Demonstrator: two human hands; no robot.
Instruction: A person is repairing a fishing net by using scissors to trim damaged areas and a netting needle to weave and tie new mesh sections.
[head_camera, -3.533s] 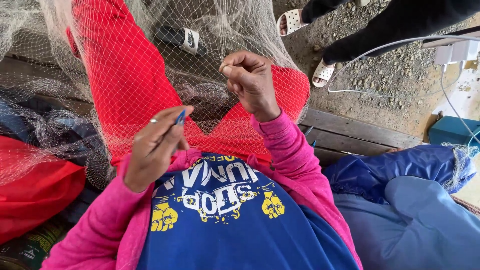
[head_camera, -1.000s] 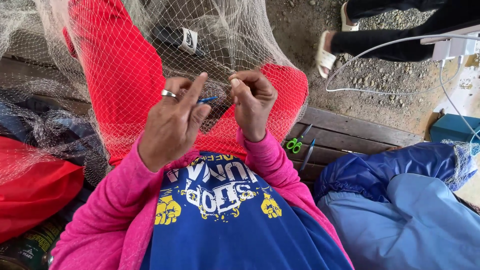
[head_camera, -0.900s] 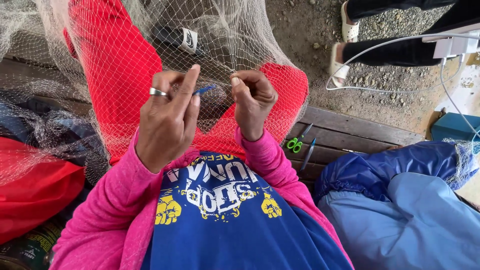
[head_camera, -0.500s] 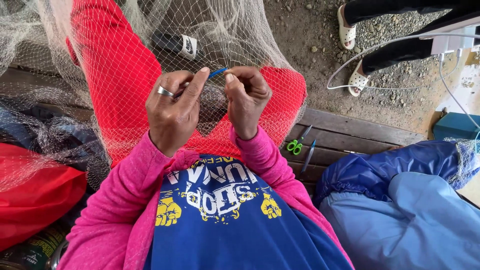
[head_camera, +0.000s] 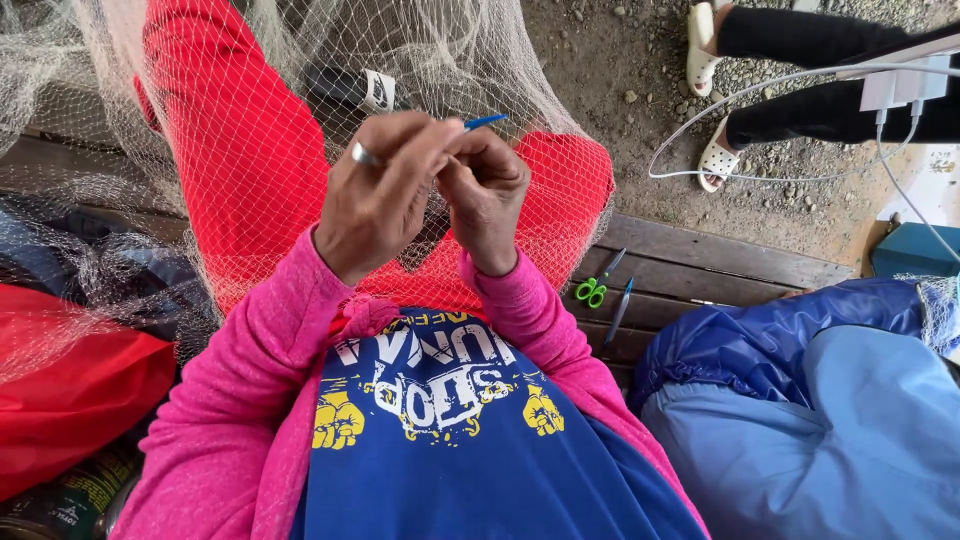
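Just above our pinch, the blue netting needle now pokes out past the left hand holding it, right hand closed tight on the white net, so we judge another knot underway.

My left hand, a ring on one finger, pinches a thin blue needle whose tip sticks out past my knuckles. My right hand is curled tight against it, fingers closed on the white net draped over my red-clad knees. Green-handled scissors lie on the wooden bench to my right.
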